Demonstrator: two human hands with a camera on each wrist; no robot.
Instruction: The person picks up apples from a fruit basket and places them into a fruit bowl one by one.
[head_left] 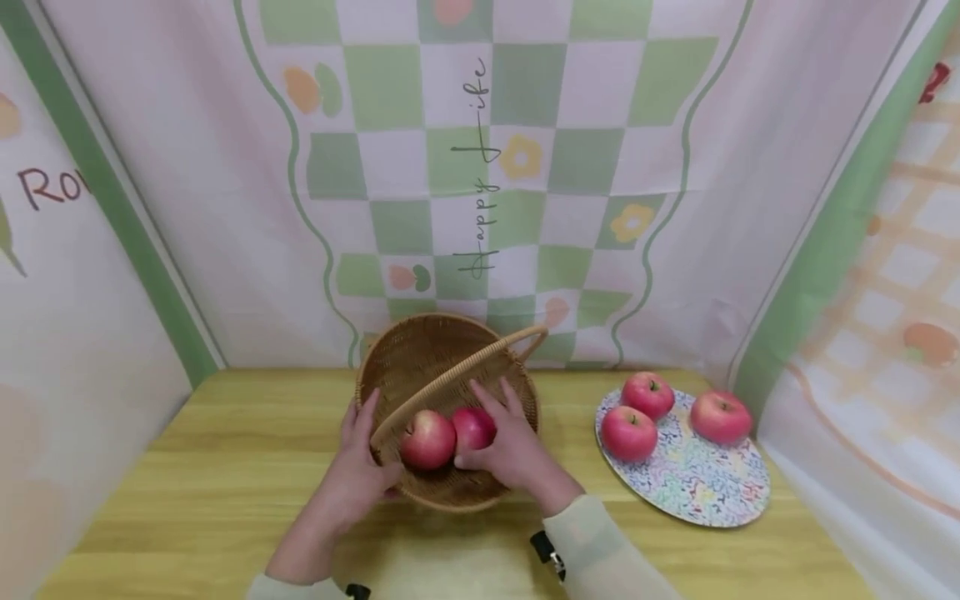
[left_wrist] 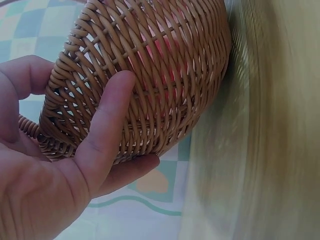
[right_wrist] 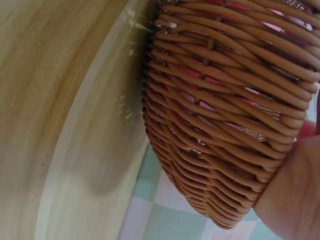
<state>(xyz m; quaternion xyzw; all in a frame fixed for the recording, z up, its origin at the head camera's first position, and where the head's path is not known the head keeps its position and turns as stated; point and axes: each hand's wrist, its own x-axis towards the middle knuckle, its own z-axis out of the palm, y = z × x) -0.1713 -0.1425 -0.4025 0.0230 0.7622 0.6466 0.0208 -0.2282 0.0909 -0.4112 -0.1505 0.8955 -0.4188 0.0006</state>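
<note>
A brown wicker basket (head_left: 420, 350) with an arched handle (head_left: 450, 379) is between both hands, at the middle of the wooden table. My left hand (head_left: 356, 475) grips its left side; in the left wrist view the thumb (left_wrist: 107, 117) presses the outer weave. Two red apples are inside: one (head_left: 427, 440) lies at the left, the other (head_left: 472, 427) beside it. Around the right-hand apple curve the thumb and fingers of my right hand (head_left: 513, 446), which reaches over the basket's right rim. In the right wrist view the basket wall (right_wrist: 225, 115) hides most of that hand.
To the right lies an oval speckled plate (head_left: 697, 492) carrying three red apples, one (head_left: 628, 433) at its left edge. A checked green-and-white cloth (head_left: 457, 167) hangs close behind the basket. More cloth closes in the left and right sides of the table (head_left: 225, 467).
</note>
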